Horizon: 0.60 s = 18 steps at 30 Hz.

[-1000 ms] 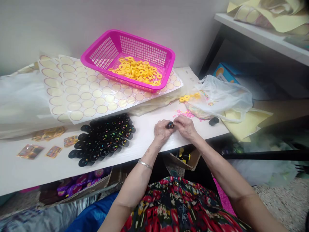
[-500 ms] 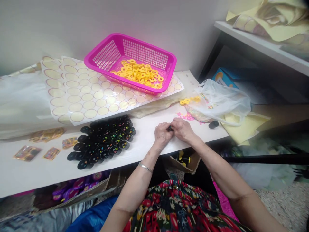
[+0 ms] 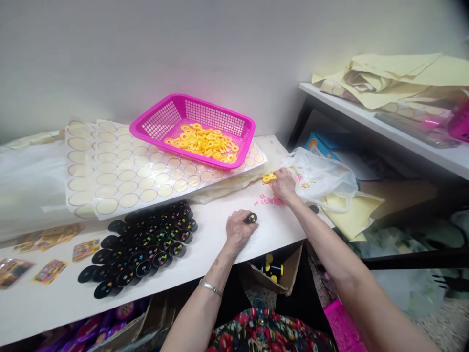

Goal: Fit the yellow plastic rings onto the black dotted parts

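My left hand [image 3: 239,229] rests on the white table with its fingers closed around a small black cup-like piece [image 3: 251,218], whose open end shows coloured bits inside. Farther off, my right hand [image 3: 285,186] reaches to the yellow ring pieces [image 3: 269,178], fingers bent and touching them; its fingertips are partly hidden. Small pink beads [image 3: 269,199] lie scattered just below that hand. To its right is a white plastic bag [image 3: 322,173]. Many similar black pieces [image 3: 142,266] stand in close rows left of my left hand.
A pink basket [image 3: 247,142] of yellow ring pieces sits on sheets of round stickers [image 3: 128,183]. Printed cards [image 3: 50,271] lie at the left. A shelf [image 3: 403,129] juts out at the right. Below the table edge is an open cardboard box [image 3: 291,274].
My hands have parted. My right hand has moved away to the yellow ring pieces, while my left hand keeps the black piece. The view has tilted upward.
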Each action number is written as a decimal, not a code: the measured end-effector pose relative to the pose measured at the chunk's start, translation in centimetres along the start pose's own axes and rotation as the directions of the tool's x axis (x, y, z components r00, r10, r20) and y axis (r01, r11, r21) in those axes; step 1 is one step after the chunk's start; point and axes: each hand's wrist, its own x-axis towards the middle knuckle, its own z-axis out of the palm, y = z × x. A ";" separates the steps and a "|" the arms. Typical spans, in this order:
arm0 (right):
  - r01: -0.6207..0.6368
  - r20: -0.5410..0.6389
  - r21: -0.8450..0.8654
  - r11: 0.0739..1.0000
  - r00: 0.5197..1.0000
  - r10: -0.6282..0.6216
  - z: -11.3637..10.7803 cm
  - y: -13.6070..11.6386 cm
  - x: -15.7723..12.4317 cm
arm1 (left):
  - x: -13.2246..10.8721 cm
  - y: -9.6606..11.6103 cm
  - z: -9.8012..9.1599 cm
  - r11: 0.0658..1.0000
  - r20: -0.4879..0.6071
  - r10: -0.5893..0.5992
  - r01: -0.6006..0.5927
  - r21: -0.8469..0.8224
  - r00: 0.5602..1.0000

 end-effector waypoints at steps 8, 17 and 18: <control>0.193 0.134 -0.113 0.975 0.975 -0.178 1.6 1.8 2.2 | 0.0 0.2 -0.1 1.000 0.008 -0.017 0.017 0.017 1.000; 0.187 0.003 -0.013 0.982 0.982 -0.187 2.2 2.8 1.2 | 0.1 0.3 0.0 0.999 0.005 -0.034 0.034 -0.007 0.999; 0.188 0.011 -0.020 0.982 0.982 -0.188 2.3 2.9 1.0 | 0.1 0.3 0.0 0.999 0.007 -0.033 0.033 -0.007 0.999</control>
